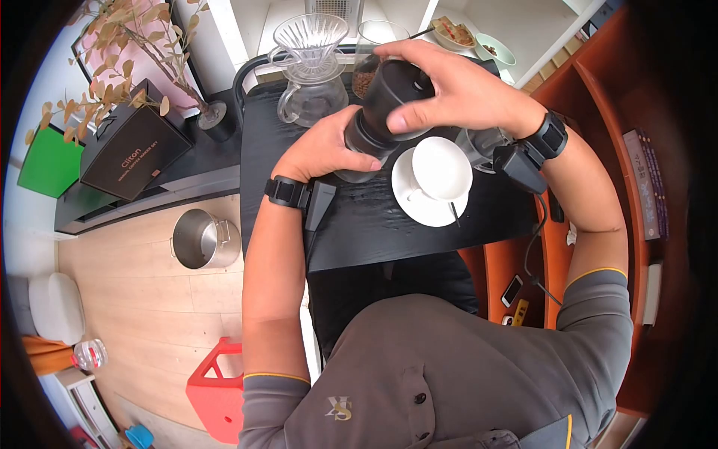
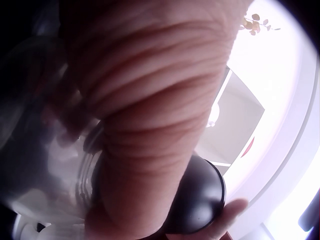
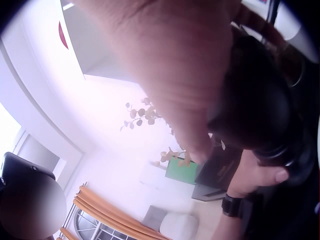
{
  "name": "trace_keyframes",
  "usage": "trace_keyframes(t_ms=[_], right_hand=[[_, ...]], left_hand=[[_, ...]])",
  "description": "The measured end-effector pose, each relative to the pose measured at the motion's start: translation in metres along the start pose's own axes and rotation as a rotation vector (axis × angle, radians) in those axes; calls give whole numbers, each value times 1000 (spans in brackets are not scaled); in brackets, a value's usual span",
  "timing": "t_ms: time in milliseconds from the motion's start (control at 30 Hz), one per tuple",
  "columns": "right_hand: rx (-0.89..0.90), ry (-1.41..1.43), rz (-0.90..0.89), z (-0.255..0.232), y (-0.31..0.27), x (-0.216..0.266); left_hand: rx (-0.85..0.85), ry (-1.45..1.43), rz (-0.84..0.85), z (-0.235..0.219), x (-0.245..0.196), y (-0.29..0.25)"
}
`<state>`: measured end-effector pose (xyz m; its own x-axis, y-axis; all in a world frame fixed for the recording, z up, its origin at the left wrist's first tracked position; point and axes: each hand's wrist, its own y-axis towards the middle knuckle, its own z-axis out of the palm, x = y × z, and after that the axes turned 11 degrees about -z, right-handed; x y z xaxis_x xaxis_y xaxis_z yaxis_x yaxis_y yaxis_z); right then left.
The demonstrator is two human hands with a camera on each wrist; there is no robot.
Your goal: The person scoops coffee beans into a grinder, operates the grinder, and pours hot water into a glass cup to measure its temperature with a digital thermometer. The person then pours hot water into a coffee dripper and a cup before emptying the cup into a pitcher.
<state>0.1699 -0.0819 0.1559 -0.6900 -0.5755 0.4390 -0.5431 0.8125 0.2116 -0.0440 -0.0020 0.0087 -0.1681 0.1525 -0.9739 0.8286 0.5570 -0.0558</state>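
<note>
My left hand (image 1: 320, 147) grips the lower body of a black coffee grinder (image 1: 380, 105), its thumb lying across the front. From above, my right hand (image 1: 467, 86) holds the wide black top, thumb and fingers spread around it. In the left wrist view a clear chamber (image 2: 45, 165) shows below the grinder's dark, rounded top (image 2: 202, 195). The grinder leans slightly over the black table (image 1: 336, 243). Just right of it, a white cup (image 1: 441, 168) stands on a white saucer (image 1: 420, 208) with a thin, dark-ended handle sticking out.
Behind the left hand, a ribbed glass dripper (image 1: 310, 41) sits on a glass server (image 1: 314, 101). A glass with brown coffee (image 1: 364, 81) stands behind the grinder. Another glass vessel (image 1: 482, 142) is partly under the right wrist. A steel pot (image 1: 203, 239) is on the floor at left.
</note>
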Motion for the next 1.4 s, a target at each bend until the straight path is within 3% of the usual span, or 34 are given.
trace_keyframes(t_ms=[33,100,133,200,233,300,400,533,600,667,733,900,1000,1400], right_hand=[[-1,0,0,-2,1,5],[80,170,533,-11,10,25],[79,171,532,-10,9,22],[78,133,198,-6,3,9],[77,132,197,-4,1,6],[22,-154,-272,-2,-2,1],[43,-197,-394,-10,-1,-3],[-23,-33,-321,-31,-6,-1],[-96,84,-188,-38,-8,-7],[-110,14,-212,-33,-9,-13],[-46,-236,-211,-22,-10,-17],[-37,-409,-32,-3,-9,-22],[12,-321,94,2,-4,-19],[67,-346,163,32,4,-43]], left_hand=[[1,1,0,0,-1,-1],[10,-27,-44,0,-4,-2],[10,-26,-45,1,-3,-2],[9,-19,-44,1,-1,-1],[8,-18,-44,0,1,-1],[37,1,-2,-3,2,-1],[60,-55,-5,-4,-2,-3],[-10,-51,24,-10,3,-6],[18,-63,-18,-15,3,-7],[47,-51,-29,-17,3,-8],[76,-36,-41,-19,1,-9],[60,-87,-50,-17,-1,-11],[63,-88,-62,-17,0,-10],[87,-64,-85,-17,-2,-10]])
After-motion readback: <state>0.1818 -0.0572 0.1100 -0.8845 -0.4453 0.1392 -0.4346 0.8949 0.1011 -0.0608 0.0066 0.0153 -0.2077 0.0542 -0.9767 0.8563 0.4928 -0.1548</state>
